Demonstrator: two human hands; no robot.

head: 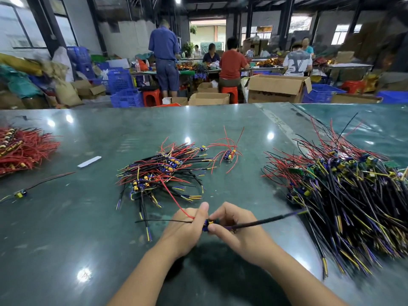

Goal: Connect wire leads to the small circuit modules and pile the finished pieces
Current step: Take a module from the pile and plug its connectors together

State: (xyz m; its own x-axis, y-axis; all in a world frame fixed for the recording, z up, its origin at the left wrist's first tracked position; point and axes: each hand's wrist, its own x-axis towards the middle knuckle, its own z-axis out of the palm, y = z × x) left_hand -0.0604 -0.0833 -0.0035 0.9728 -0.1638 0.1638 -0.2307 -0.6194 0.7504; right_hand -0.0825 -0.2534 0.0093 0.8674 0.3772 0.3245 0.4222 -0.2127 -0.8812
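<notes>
Circuit module (208,224), small and blue, is pinched between the left hand (187,226) and the right hand (234,226), just above the bench (66,239); a red lead (176,202) and a black lead (265,220) run from it. Both hands are curled, thumbs and forefingers meeting, forearms converging. Beyond, a middle pile (161,171) appears finished, judging by its leads. A far larger heap (344,184) at right seems left to be done.
</notes>
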